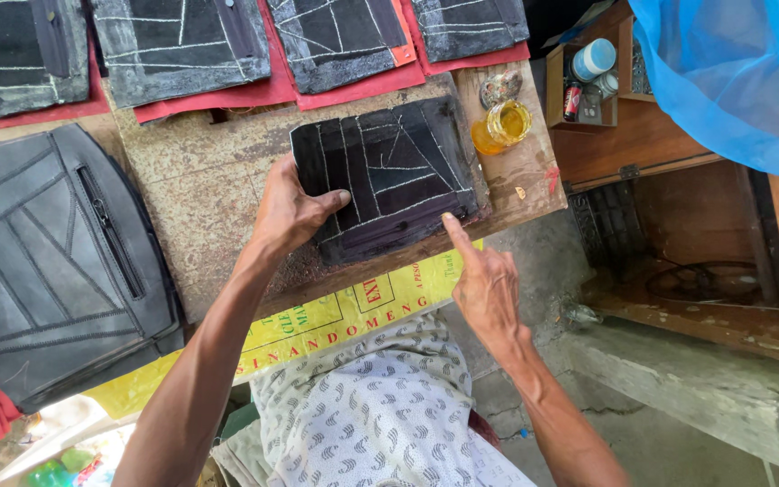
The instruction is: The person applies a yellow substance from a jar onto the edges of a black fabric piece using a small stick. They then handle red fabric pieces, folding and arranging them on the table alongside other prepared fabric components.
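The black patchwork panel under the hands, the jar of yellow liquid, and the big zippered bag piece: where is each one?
black patchwork panel (pixel 398 171): head view, centre of its stitched face.
jar of yellow liquid (pixel 505 124): head view, its glass side.
zippered bag piece (pixel 47 261): head view, middle of its front.

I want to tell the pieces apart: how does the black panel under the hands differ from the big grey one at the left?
The black panel is smaller, darker and squarish with white chalk lines; the grey panel is larger, has a zipper and no chalk. The left hand presses the black one; nothing touches the grey one. Both show stitched segments.
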